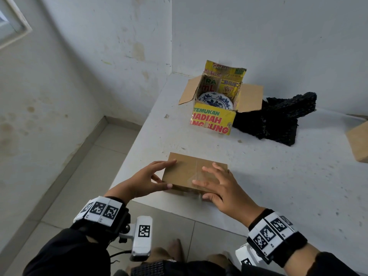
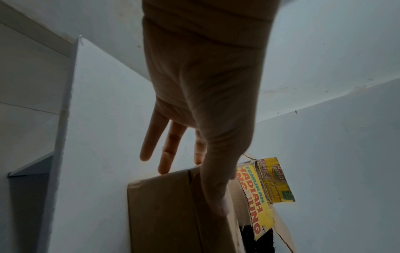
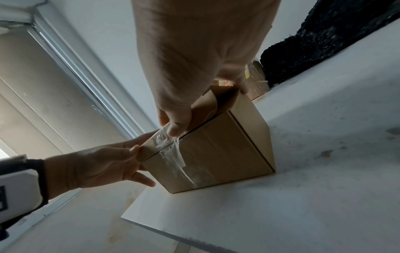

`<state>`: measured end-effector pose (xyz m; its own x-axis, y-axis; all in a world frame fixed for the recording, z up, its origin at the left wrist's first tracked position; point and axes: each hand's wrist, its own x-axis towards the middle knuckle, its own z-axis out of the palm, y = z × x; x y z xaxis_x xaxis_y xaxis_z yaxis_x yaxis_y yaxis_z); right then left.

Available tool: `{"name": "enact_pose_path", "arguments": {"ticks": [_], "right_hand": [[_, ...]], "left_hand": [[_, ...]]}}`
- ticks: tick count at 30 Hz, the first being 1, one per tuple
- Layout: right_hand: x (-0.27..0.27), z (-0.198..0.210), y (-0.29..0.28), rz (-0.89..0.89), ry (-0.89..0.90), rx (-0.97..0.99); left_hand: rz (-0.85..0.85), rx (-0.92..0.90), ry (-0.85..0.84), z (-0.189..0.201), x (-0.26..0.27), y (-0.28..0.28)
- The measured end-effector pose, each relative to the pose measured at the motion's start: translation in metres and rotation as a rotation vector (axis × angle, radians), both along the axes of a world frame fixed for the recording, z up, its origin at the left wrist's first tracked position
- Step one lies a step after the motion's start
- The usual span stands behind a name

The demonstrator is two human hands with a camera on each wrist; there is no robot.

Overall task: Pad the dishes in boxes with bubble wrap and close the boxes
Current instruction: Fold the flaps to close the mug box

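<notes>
A closed brown cardboard box (image 1: 187, 170) sits near the table's front left corner. My left hand (image 1: 169, 174) holds its left end, with straight fingers along the side and the thumb at the front corner. My right hand (image 1: 207, 182) lies spread flat on the lid, thumb against the front face. In the right wrist view, that thumb presses clear tape (image 3: 171, 154) over the box's (image 3: 227, 154) front edge. Farther back stands an open yellow box (image 1: 213, 120) with a blue-and-white plate (image 1: 216, 100) inside. Black bubble wrap (image 1: 278, 118) lies to its right.
The white table (image 1: 258, 186) stands in a room corner, with walls behind it and to the left. Another brown box (image 1: 358, 140) shows at the right edge. Tiled floor lies below the table's left and front edges.
</notes>
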<state>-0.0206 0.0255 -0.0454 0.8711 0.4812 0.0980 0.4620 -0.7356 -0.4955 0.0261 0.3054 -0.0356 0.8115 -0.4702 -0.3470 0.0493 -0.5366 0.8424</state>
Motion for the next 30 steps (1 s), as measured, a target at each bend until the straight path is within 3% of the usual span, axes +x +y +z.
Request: {"name": "enact_pose_path", "arguments": {"ticks": [10, 15, 30], "right_hand": [[-0.008, -0.012, -0.003, -0.039, -0.261, 0.027], [-0.009, -0.008, -0.004, -0.051, -0.29, 0.014], [-0.013, -0.016, 0.001, -0.093, -0.455, -0.088]], "left_hand": [[0.0, 0.065, -0.114, -0.002, 0.0, -0.002], [0.022, 0.105, -0.116, 0.002, -0.002, -0.003], [0.073, 0.183, -0.328, -0.007, -0.012, -0.008]]}}
